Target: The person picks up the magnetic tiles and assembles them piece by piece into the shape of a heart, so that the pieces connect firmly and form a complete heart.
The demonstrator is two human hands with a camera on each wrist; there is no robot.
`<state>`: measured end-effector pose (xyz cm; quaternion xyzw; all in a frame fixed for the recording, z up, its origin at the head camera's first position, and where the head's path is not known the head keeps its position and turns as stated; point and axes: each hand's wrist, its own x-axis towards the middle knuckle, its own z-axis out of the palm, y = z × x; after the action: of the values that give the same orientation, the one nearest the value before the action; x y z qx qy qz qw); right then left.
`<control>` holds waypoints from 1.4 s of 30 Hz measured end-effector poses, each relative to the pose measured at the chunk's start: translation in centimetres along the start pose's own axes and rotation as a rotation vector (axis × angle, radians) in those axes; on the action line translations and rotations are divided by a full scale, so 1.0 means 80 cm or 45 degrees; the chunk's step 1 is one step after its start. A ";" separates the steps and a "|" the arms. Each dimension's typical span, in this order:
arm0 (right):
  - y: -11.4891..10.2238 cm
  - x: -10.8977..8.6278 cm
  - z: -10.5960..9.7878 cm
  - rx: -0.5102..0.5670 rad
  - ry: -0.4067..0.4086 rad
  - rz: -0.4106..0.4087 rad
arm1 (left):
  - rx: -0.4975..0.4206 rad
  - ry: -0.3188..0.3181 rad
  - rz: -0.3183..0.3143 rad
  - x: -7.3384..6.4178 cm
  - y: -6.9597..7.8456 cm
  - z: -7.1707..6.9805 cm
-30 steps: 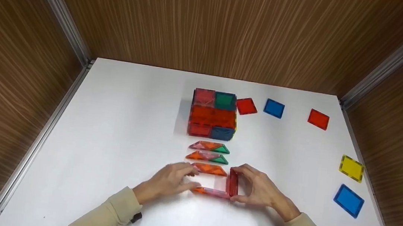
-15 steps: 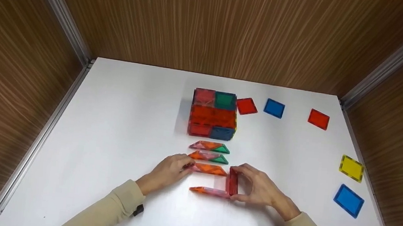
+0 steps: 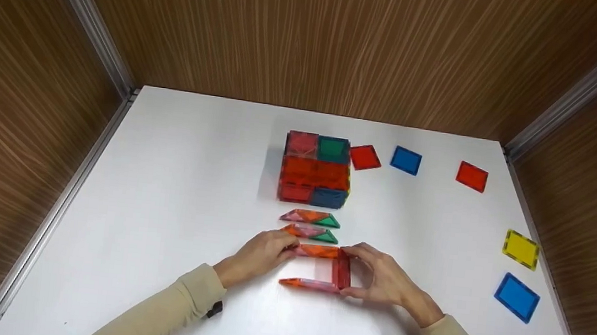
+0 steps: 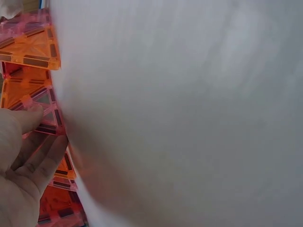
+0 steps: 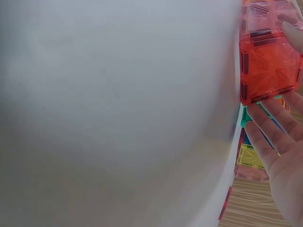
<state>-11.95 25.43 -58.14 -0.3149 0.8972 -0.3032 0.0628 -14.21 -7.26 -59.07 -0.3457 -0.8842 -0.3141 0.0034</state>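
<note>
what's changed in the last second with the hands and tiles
The left hand has taken hold of the left end of the pink-and-orange strip and shifted it right, so its other end now appears to meet the red tile. The right hand keeps its grip on that tile. The large tile block and loose yellow tile stayed put.

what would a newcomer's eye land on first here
Probably the boxy build of colourful magnetic tiles, on the white table beyond the hands. Next, nearer the person, the left hand pinches a pink-and-orange strip, while the right hand grips a red-and-pink panel at the strip's right end. Five loose tiles lie to the build's right.
</note>
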 end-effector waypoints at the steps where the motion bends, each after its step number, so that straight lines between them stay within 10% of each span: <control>1: 0.000 0.000 0.000 0.002 0.001 0.002 | -0.003 -0.001 -0.001 0.000 -0.001 0.000; 16: 0.017 0.017 -0.033 0.011 0.017 0.081 | -0.013 0.039 -0.044 -0.004 -0.004 0.002; 32: 0.127 0.157 -0.093 -0.256 -0.001 0.534 | -0.029 0.005 -0.049 -0.005 -0.003 -0.002; 42: 0.152 0.197 -0.088 -0.315 -0.055 0.592 | -0.043 0.000 -0.061 -0.004 -0.005 -0.002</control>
<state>-33.02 26.95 -58.32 -0.1121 0.9741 -0.1618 0.1110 -14.25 -7.82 -59.23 -0.3244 -0.8868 -0.3291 -0.0103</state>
